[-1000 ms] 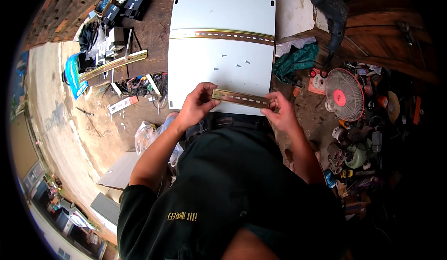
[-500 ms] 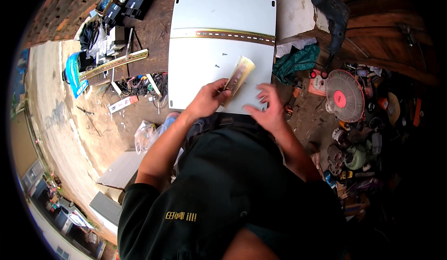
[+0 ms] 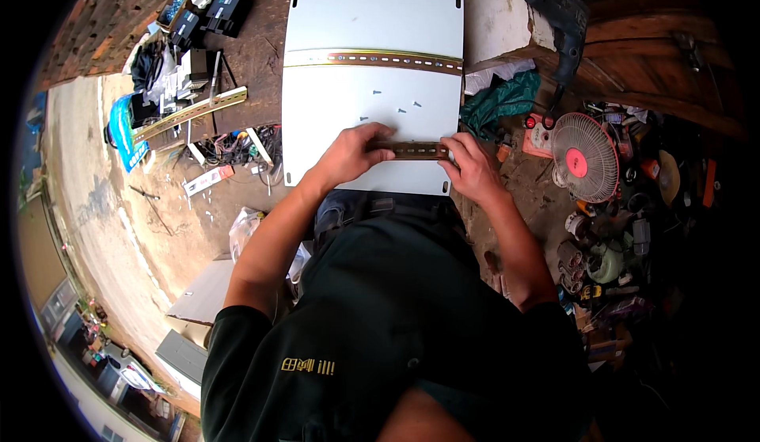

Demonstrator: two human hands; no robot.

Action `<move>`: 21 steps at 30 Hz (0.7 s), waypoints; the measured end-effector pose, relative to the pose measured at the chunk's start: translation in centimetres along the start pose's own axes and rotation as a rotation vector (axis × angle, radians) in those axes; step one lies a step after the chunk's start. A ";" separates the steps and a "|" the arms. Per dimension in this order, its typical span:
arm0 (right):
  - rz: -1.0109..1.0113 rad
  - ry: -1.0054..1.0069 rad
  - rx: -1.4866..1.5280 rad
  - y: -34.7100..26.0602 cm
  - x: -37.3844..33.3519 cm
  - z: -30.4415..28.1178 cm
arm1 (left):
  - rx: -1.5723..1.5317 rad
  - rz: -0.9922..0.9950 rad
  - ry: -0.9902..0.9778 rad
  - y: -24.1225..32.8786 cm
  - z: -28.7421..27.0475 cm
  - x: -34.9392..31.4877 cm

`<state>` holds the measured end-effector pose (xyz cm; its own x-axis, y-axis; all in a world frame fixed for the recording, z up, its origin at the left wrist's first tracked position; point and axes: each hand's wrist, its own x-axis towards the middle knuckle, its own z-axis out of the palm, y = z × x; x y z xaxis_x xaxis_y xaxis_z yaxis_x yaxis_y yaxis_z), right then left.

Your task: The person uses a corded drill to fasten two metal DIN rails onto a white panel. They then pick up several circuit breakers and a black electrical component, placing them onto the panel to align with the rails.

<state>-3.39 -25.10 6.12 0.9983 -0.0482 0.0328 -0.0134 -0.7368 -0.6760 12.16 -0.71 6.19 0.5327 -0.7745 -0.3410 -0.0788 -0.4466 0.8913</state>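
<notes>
A short slotted DIN rail [image 3: 419,150] lies level across the near part of a white metal panel [image 3: 324,109]. My left hand [image 3: 358,155] grips its left end, thumb and fingers closed on it. At the other end, my right hand [image 3: 473,166] has its fingers closed over the rail. Farther up the panel, a longer yellowish DIN rail [image 3: 376,59] runs from side to side. Between the two rails lie several small screws, among them one screw [image 3: 416,104] at the right and one [image 3: 377,92] farther up.
Another slotted rail [image 3: 194,114] sticks out at the left of the brown table [image 3: 257,54]. Power tools, including a dark drill [image 3: 558,22], are at the back and right. A pink fan [image 3: 584,158] stands right, amid cluttered tools. Cardboard boxes [image 3: 198,291] are at lower left.
The short rail has turned from steeply tilted to level and come down near the panel. My right hand, free before, has taken its right end. More screws now show.
</notes>
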 end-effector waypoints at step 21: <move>0.127 0.126 0.050 0.2 0.3 1.7 | 0.481 0.242 0.321 -2.2 -1.5 -1.7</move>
<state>-3.01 -24.07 4.72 0.9738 -0.2246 0.0346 -0.1326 -0.6853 -0.7161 12.68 2.22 5.27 0.6731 -0.7391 0.0267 -0.5594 -0.4852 0.6721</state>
